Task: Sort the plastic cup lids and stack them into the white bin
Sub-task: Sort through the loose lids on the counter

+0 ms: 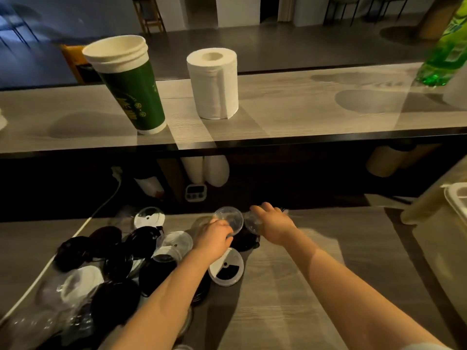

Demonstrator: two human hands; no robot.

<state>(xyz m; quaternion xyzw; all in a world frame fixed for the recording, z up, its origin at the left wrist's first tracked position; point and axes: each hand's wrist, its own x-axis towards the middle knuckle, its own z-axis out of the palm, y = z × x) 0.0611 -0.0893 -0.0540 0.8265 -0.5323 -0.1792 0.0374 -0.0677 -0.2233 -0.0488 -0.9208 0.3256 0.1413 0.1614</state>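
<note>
Nearest me, loose lids (pixel 111 263) in black, white and clear are lying heaped on the left of the worktop (pixel 290 299). A white-and-black lid (pixel 226 270) is lying just beneath my left grip (pixel 214 236), which is curling round the rim of a clear lid (pixel 231 219). Beside it, my right grip (pixel 273 223) is resting on a second clear lid (pixel 252 222); I cannot tell whether it is pinching. The white bin (pixel 453 195) is sitting far right. Beyond, green cups (pixel 131 84) and a paper roll (pixel 214 84) are standing on a raised shelf (pixel 303 109).

This is a café (stacked cups (pixel 126 82), lids (pixel 141 239)).
</note>
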